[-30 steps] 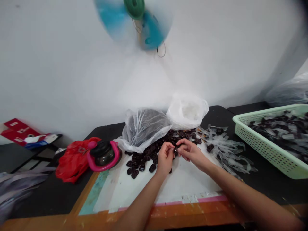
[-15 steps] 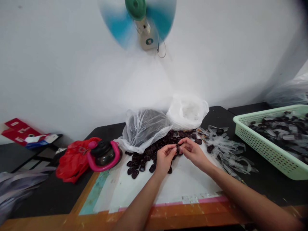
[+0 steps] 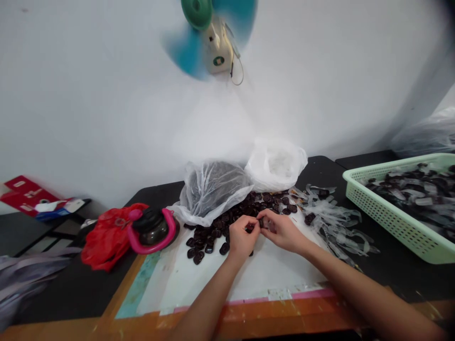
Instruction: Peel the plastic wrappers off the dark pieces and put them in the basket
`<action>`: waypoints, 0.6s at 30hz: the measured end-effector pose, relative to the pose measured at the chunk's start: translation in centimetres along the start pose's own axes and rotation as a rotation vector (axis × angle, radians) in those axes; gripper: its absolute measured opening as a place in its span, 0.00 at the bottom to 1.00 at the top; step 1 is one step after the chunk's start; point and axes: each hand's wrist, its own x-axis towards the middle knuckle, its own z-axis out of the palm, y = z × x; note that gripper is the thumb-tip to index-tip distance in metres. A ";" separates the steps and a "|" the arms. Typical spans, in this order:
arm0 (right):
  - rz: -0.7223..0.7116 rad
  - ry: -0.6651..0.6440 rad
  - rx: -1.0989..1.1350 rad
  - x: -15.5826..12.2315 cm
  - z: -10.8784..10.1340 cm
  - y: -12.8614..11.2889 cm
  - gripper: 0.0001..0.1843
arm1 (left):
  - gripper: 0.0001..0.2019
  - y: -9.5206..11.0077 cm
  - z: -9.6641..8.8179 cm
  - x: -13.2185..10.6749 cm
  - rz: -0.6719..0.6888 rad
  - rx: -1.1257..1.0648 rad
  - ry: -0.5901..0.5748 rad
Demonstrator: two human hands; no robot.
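Note:
My left hand [image 3: 241, 239] and my right hand [image 3: 282, 231] meet over a white sheet [image 3: 270, 270], fingers pinched together on a small dark flat piece [image 3: 260, 222]. A heap of the same dark pieces [image 3: 227, 222] lies just beyond and left of my hands. To the right of my right hand lies a spread of clear plastic sleeves [image 3: 334, 222]. Behind the heap sit a clear bag of dark pieces [image 3: 213, 187] and a white bag [image 3: 275, 163].
A green basket [image 3: 387, 215] holding packed pieces stands at the right. A red bag [image 3: 110, 234] and a dark round object with a pink handle [image 3: 152, 227] lie at the left. A blue fan [image 3: 209, 33] spins on the wall. The table's orange edge [image 3: 249, 317] runs near me.
My hands have dropped slightly toward the sheet and closed tighter round the dark piece. The fan's head has turned.

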 end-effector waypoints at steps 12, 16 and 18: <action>0.054 0.022 -0.012 0.0 0.1 0.4 0.07 | 0.00 -0.5 0.1 0.3 -0.319 -0.232 0.029; 0.061 0.040 0.192 0.3 0.3 1.0 0.04 | 0.04 -0.6 -0.4 1.0 -0.386 -0.437 0.038; 0.072 0.032 0.321 0.4 0.4 1.2 0.05 | 0.06 -0.3 -0.3 1.1 -0.380 -0.531 0.021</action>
